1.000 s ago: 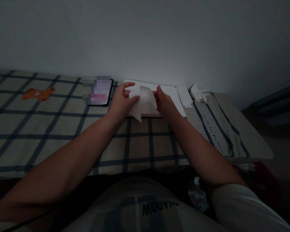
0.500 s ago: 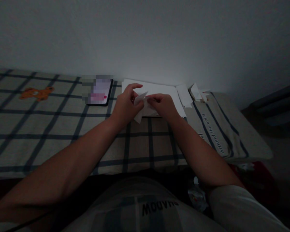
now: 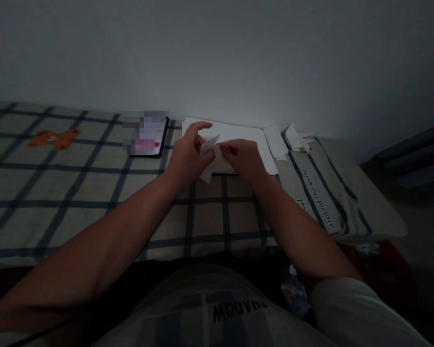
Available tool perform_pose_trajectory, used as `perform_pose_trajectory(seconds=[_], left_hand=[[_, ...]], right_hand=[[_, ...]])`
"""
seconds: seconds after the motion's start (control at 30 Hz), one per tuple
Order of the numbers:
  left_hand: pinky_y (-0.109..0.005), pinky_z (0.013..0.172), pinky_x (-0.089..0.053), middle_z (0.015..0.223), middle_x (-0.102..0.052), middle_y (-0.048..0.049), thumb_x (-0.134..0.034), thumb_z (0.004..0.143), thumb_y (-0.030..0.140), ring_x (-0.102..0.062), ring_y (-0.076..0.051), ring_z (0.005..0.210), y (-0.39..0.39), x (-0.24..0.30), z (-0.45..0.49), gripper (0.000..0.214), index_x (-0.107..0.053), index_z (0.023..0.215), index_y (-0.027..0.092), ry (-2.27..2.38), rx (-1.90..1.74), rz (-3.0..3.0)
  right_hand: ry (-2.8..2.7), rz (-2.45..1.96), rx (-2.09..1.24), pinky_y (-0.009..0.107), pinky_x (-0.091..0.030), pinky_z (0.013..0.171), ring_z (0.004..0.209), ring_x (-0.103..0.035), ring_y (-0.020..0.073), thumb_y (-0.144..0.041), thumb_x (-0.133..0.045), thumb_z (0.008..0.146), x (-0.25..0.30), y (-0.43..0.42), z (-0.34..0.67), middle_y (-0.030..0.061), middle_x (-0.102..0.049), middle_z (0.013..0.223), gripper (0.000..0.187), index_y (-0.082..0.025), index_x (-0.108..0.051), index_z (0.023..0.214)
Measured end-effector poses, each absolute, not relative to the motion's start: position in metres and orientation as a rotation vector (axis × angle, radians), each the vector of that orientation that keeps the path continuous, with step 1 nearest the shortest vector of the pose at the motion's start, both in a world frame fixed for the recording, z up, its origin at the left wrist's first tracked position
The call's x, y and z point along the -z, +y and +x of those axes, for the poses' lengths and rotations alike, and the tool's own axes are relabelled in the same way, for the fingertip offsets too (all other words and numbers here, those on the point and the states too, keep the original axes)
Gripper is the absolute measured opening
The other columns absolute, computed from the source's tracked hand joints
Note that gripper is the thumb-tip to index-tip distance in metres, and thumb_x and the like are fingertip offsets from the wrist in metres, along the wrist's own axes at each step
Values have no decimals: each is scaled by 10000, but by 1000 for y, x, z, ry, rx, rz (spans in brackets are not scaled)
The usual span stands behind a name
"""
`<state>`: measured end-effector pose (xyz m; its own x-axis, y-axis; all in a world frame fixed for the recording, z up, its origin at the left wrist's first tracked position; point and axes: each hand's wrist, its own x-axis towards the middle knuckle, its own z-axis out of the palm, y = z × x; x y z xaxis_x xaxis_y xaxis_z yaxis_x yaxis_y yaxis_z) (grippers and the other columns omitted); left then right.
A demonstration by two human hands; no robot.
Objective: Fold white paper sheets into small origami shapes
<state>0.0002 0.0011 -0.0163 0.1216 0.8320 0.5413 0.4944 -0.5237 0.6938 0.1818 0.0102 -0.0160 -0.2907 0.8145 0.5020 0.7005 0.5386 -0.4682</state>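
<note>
A small folded piece of white paper [image 3: 207, 174] is held between my two hands, in the middle of the head view. My left hand [image 3: 188, 153] pinches it between thumb and fingers, with the index finger raised above. From the other side, my right hand [image 3: 246, 155] has its thumb and fingertips closed at the paper's right edge. The exact folds are hidden by the fingers. Under and behind both hands lies a stack of white sheets [image 3: 238, 134], with a dark edge showing along its front.
A checked cloth [image 3: 104, 188] covers the table against the wall. To the left are a phone [image 3: 150, 137] with a lit screen and an orange bear-shaped piece [image 3: 54, 139]. Right of the stack lie a paper strip [image 3: 275, 142] and folded paper scraps [image 3: 294, 138].
Almost nothing differs. My right fingers have shifted very slightly at the paper's edge, and both hands keep their hold.
</note>
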Motion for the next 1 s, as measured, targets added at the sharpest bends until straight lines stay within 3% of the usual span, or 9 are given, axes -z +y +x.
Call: perform_pose_trajectory(seconds=[0.33,0.5,0.63,0.83,1.0], left_hand=[[-274,596,-415,725,-571,56,-675,691,89,-513,-121,599,0,14,-1,565,-569,1231,218,1278,-1386,2114],[-273,576,-405,727,-571,54,-685,693,107,-514,-124,596,5,16,-4,594,-549,1259,228,1296,-1383,2082],[-270,561,-395,716,-559,59,-682,706,116,-495,-118,575,7,19,-3,599,-537,1275,236,1263,-1370,2061],[-260,549,-390,707,-558,64,-683,702,107,-489,-110,564,5,16,-2,592,-542,1264,227,1281,-1360,2044],[-251,534,-373,708,-554,69,-685,695,98,-474,-102,553,6,16,-3,610,-536,1272,228,1270,-1337,2035]], right_hand=[[-1888,-1274,-365,327,-484,775,790,-670,180,-167,-654,810,19,11,178,38,-765,848,151,-195,-789,872],[-1887,-1154,-481,340,-497,795,849,-674,181,-282,-686,846,22,14,182,42,-771,946,161,-220,-781,960],[-1837,-1123,-571,323,-480,741,786,-647,166,-419,-701,855,25,16,183,30,-757,874,225,-207,-763,900],[-1883,-1160,-503,307,-453,735,758,-619,154,-313,-696,860,23,18,184,20,-734,823,133,-193,-750,843],[-1963,-1198,-448,299,-431,740,758,-596,154,-327,-593,932,18,15,184,11,-686,749,235,-184,-721,795]])
